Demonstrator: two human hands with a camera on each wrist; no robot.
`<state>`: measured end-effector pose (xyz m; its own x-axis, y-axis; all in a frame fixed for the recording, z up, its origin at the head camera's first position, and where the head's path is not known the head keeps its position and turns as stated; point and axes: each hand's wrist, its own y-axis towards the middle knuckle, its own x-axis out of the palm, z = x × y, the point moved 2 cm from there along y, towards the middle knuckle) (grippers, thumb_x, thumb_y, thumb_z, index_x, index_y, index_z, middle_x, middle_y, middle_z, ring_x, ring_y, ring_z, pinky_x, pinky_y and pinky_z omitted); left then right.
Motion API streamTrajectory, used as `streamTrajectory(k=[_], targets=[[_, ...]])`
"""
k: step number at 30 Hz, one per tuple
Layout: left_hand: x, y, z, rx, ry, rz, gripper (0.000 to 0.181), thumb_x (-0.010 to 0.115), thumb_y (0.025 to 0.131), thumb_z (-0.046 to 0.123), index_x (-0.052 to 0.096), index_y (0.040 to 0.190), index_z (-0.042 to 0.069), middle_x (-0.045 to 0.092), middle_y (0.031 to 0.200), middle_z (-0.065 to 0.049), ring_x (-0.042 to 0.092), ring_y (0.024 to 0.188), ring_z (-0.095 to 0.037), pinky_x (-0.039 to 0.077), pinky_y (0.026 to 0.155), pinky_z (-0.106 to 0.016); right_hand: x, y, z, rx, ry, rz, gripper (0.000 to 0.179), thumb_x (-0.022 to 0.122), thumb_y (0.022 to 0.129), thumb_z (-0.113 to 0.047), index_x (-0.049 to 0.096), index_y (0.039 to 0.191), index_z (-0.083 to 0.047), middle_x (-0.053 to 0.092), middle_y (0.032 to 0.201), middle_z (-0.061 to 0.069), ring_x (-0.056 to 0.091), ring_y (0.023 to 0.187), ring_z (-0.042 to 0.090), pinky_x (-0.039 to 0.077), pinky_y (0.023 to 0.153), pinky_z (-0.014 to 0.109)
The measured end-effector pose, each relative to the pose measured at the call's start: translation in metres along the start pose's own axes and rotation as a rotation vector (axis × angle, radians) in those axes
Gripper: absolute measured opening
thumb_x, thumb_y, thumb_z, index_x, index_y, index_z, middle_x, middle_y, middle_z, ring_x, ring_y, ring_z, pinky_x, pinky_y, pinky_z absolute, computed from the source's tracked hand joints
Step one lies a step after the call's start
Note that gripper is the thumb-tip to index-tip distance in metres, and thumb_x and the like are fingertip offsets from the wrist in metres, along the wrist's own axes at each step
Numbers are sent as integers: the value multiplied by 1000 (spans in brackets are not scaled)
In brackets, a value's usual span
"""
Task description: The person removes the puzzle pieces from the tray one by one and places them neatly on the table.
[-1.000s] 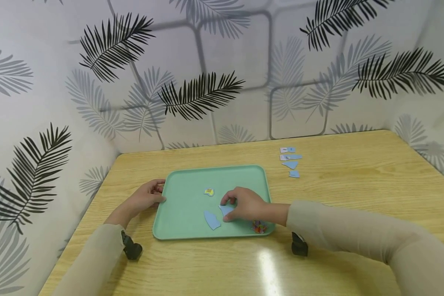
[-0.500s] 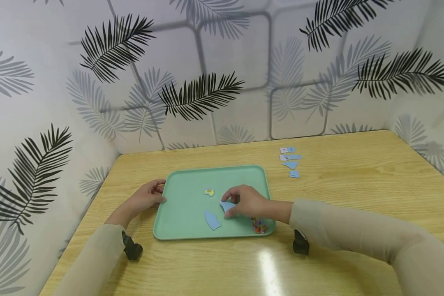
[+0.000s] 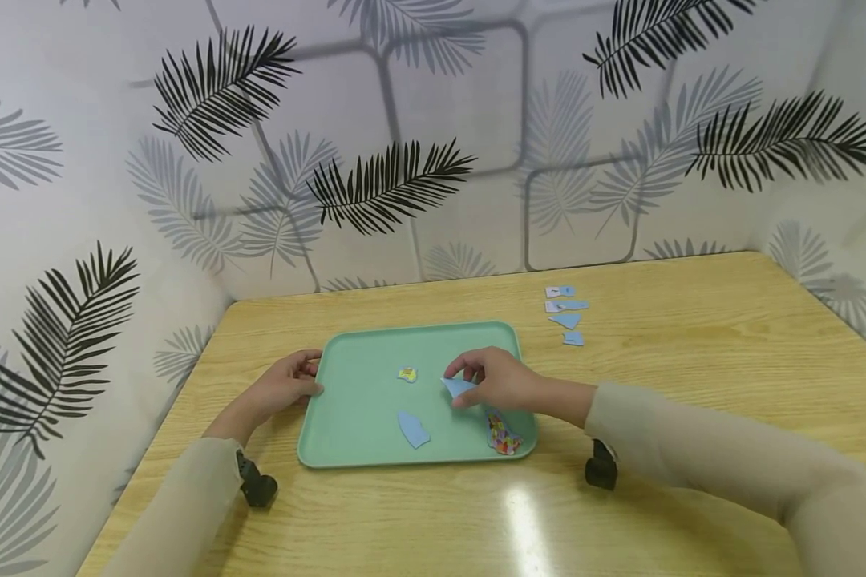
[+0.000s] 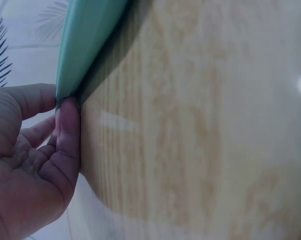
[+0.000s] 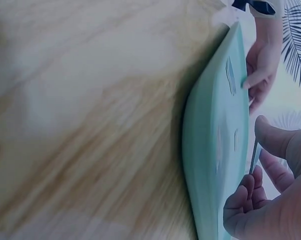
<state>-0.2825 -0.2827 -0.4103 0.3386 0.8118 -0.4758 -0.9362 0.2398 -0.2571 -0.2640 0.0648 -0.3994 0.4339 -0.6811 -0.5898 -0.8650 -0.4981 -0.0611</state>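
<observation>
My right hand (image 3: 503, 380) pinches a light blue puzzle piece (image 3: 459, 386) between thumb and fingers, raised over the green tray (image 3: 361, 353). Edge-on in the right wrist view, the same piece (image 5: 255, 159) stands clear of the tray surface. At the tray's left end my left hand (image 3: 285, 383) grips the rim; the left wrist view shows thumb (image 4: 38, 100) and fingers pinching it. On the tray lie another blue piece (image 3: 413, 429), a small yellow piece (image 3: 407, 374) and a multicoloured piece (image 3: 503, 434) in the near right corner, below my right hand.
On the wooden table (image 3: 693, 361), beyond the tray's right side, several blue and pale pieces lie in a column, among them a triangular piece (image 3: 566, 320) and a small piece (image 3: 573, 339). A leaf-patterned wall (image 3: 462, 216) stands behind the table.
My right hand has lifted the blue piece off the tray and moved it up and to the right, uncovering more of the multicoloured piece. My left hand has stayed at the rim.
</observation>
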Motion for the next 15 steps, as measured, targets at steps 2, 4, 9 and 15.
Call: streamTrajectory(k=[2,4,9,15], targets=[[0,0,1,1,-3,-2,65,57,93,1,25,149,-4,44,117,-18,45,96,-23,49,76,-34,-5,-2,2,-4,-3,-3,33,82,78,-12,71,108,-11,55,92,3,51,82,19,45,72,30],[1,0,1,1,-4,-3,65,57,93,1,25,150,-5,44,118,-19,45,96,-23,49,76,-34,-9,-5,4,-9,-8,-5,33,82,78,-12,70,109,-10,55,93,4,50,83,19,45,73,30],[0,0,1,1,-4,-3,65,57,93,0,25,150,-4,44,117,-19,45,95,-23,49,76,-34,-22,-9,8,-26,-29,14,35,81,79,-11,70,111,-9,54,95,5,49,83,20,44,71,31],[1,1,0,-14,-5,3,64,57,93,0,27,150,-3,44,116,-18,45,95,-23,49,76,-32,-35,-16,15,-44,-38,40,34,81,79,-10,70,111,-10,54,94,4,49,83,21,44,69,31]])
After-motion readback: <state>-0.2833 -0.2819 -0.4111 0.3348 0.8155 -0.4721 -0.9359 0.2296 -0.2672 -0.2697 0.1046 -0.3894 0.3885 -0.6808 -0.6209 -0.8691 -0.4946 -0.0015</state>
